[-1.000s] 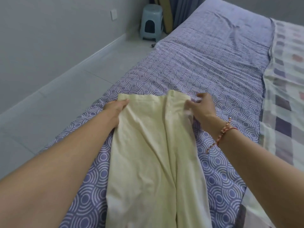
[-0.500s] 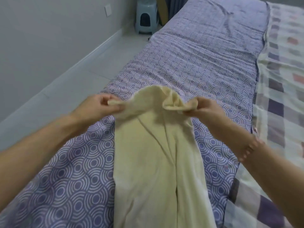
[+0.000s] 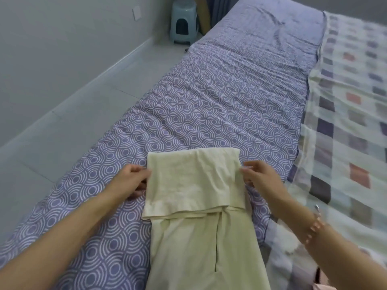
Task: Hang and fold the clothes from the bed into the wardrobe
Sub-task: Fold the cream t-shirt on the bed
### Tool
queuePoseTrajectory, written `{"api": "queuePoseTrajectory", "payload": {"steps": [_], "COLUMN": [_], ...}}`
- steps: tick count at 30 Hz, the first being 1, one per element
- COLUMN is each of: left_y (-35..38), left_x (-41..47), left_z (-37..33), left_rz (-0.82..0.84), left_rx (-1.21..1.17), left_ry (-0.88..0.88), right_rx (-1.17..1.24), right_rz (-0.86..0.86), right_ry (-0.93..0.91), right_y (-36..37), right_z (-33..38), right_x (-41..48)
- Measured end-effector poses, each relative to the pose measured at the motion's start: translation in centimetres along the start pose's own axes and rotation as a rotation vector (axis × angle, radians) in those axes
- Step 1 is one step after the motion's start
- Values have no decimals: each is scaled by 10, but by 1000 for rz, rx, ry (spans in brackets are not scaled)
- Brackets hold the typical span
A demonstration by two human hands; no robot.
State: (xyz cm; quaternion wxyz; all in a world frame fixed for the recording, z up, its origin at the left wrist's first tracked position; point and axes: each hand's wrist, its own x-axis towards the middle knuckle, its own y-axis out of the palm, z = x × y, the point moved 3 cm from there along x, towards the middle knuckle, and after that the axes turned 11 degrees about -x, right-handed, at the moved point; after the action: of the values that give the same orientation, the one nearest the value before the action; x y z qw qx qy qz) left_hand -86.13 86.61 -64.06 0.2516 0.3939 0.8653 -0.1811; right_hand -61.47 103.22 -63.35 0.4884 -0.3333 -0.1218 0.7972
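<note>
Wall [image 3: 52, 49] w/ a socket [image 3: 136, 14] at far left, grey floor [image 3: 69, 130] below it. Stool [image 3: 183, 21] stands on the floor by the far left corner of the bed [image 3: 261, 65]. Bed has a purple sheet [image 3: 199, 114] w/ white ring pattern.

L hand [image 3: 134, 178] is near the bed's left edge. Fingers curled, thumb on top, pinching the left edge of the garment's flap.

Garment [image 3: 194, 181], pale yellow, lies flat on the sheet at the near end of the bed. It runs lengthwise & off the bottom of view. Its far part is doubled over toward the person, so a flap w/ a hem band lies on top of the rest. The flap's near left corner sticks out past the layer below.

R hand [image 3: 259, 176] is at the flap's right edge, thumb & forefinger tips closed on the fabric. Bracelet [image 3: 314, 227] on the R wrist, blurred.

Plaid blanket [image 3: 345, 101] covers the bed's right side, its edge lapping over the sheet. Sth pink [image 3: 322, 286] at the near right corner, too cropped to tell what.
</note>
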Motion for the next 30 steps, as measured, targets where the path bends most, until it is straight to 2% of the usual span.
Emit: {"api": "queuePoseTrajectory", "payload": {"steps": [2,4,8,10,12,15,18,21,24,26,30], "left_y": [10,16,27,29,30,34,32,29,29,27,20], "left_x": [14,25,25,23,27,33,44,49,42,34,8], "left_z": [-7,-12,-23,-22,-16,-8,-3,-3,-9,-14,-17], "left_rz": [-55,-178,-441,-528,-581,-589,-473,-138,124,169,143], "left_rx": [-35,-42,185,198,208,200,52,-254,-260,-235,-249], "left_ry": [-35,-5,128,172,187,152,109,32,-73,-57,80], "right_rx": [34,47,45,178,215,146,166,72,139,68,158], "right_rz": [36,33,-33,-16,-71,-199,-200,-162,65,152,168], "right_ry": [27,67,48,88,123,123,122,123,307,304,89], "right_y": [9,15,21,19,19,25,31,26,20,14,5], "right_z": [14,27,32,23,14,5,9,11,9,10,20], "right_x": [13,24,37,38,41,50,52,57,51,43,14]}}
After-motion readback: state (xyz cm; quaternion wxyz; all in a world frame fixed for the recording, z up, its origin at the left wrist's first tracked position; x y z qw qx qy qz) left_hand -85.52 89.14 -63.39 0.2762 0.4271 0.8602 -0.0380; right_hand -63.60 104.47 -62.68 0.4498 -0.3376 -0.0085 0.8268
